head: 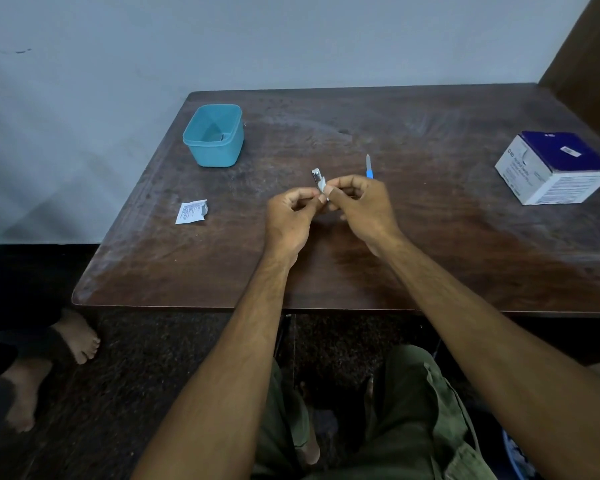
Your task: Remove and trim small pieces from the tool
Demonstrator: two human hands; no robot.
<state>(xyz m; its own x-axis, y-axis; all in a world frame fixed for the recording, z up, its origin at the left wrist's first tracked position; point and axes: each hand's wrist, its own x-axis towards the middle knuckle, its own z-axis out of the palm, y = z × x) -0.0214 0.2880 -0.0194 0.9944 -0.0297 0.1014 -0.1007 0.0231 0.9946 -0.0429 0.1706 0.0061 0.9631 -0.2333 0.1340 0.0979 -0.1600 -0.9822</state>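
Both hands meet over the middle of the brown wooden table point(430, 237). My left hand point(290, 216) pinches a small metal nail clipper point(316, 176), whose head sticks up beyond the fingers. My right hand point(357, 206) pinches a small white wipe point(323, 186) against the clipper. Just behind my right hand lies a thin nail file with a blue handle point(369, 167) on the table.
A teal plastic tub point(213, 135) stands open at the back left. A torn white sachet point(191, 212) lies near the left edge. A blue and white carton point(555, 168) sits at the right. Another person's bare feet point(77, 337) are on the floor to the left.
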